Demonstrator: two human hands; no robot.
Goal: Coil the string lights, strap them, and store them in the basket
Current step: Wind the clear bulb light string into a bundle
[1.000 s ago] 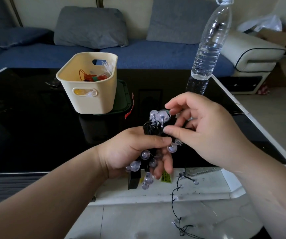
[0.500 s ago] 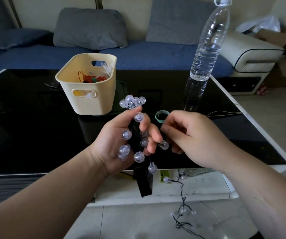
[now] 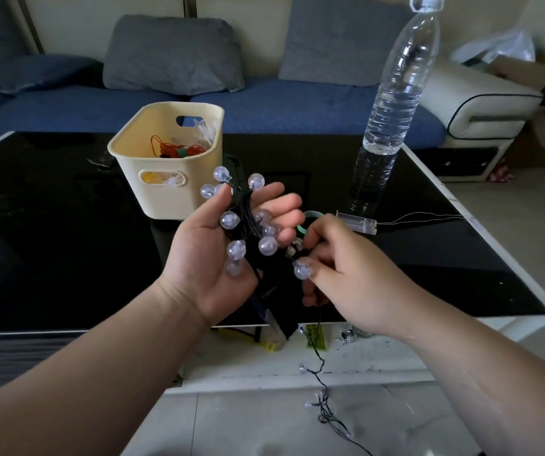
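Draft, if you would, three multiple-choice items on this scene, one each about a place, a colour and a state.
1. Where does the water bottle stand relative to the basket?
A. Inside it.
B. To its right, on the black table.
C. Lying across its rim.

2. What colour is the basket?
A. Red.
B. Blue.
C. Cream.

3. How are the string lights arranged?
A. Partly bunched in the left hand, the rest trailing to the floor.
B. All stored in the basket.
C. Stretched flat along the table.

Answers:
1 B: the bottle stands upright on the table's right side, apart from the basket.
2 C: its walls are pale cream.
3 A: bulbs cluster in the left hand, the right hand pinches one bulb, and the wire hangs past the table edge.
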